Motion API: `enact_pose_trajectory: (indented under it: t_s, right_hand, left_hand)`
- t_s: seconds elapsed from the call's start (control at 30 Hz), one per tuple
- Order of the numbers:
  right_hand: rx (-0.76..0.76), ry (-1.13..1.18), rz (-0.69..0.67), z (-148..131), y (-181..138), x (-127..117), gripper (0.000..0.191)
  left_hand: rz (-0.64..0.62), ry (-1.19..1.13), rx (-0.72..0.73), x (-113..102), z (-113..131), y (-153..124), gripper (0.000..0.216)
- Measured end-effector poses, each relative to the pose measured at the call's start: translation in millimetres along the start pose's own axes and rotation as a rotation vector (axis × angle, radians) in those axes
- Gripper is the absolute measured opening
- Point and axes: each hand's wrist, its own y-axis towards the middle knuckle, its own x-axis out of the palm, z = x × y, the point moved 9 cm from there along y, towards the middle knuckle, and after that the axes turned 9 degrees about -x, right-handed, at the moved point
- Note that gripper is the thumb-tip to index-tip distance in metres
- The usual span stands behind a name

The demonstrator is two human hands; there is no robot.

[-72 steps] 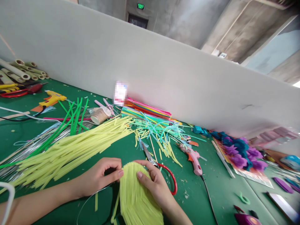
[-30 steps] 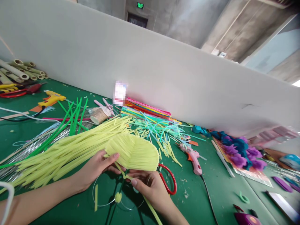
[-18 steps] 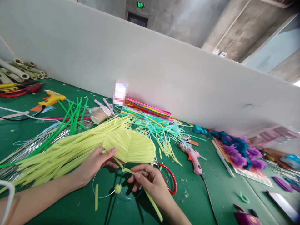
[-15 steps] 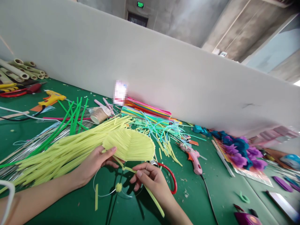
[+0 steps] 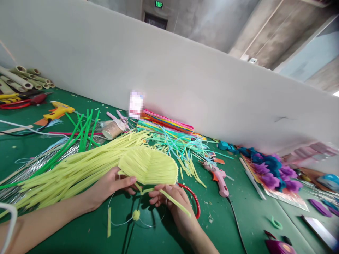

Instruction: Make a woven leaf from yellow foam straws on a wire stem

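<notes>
L grip (image 5: 113, 184) closed, thumb on top & fingers under, on nr end of a yellow-green, leaf-shaped, fuzzy-stem piece (image 5: 148, 165), which sits just above it, held over the green desk (image 5: 84, 234). R grip (image 5: 176, 203) loosely closed w/ a long thin yellow-green fuzzy strip (image 5: 176, 203) btwn thumb & fingers; strip's free end sticks out over the hand, inner end runs to a small twist (image 5: 142, 192) under the leaf, btwn both grips. Small round yellow-green fuzzy ball (image 5: 136, 215) on thin clear wire (image 5: 122, 223) below & btwn grips; can't tell if it touches desk. Red-handled metal scissors (image 5: 195, 201) just beyond R grip, partly hidden. Pink plastic glue gun (image 5: 219, 180) farther R; big yellow-green fuzzy-stem bundle (image 5: 79, 167) beyond L grip
</notes>
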Motion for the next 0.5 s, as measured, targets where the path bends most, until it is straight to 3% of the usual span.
enact_pose_trajectory:
  t_s: [0.3, 0.5]
  right_hand:
    - [-0.032, 0.03, 0.018, -6, 0, 0, 0.023]
    - [-0.055, -0.031, 0.048, -9, 1, 0, 0.03]
  left_hand:
    - [0.0, -0.031, 0.0, 0, -2, -1, 0.027]
    - [0.035, -0.051, 0.005, -2, 1, -1, 0.026]
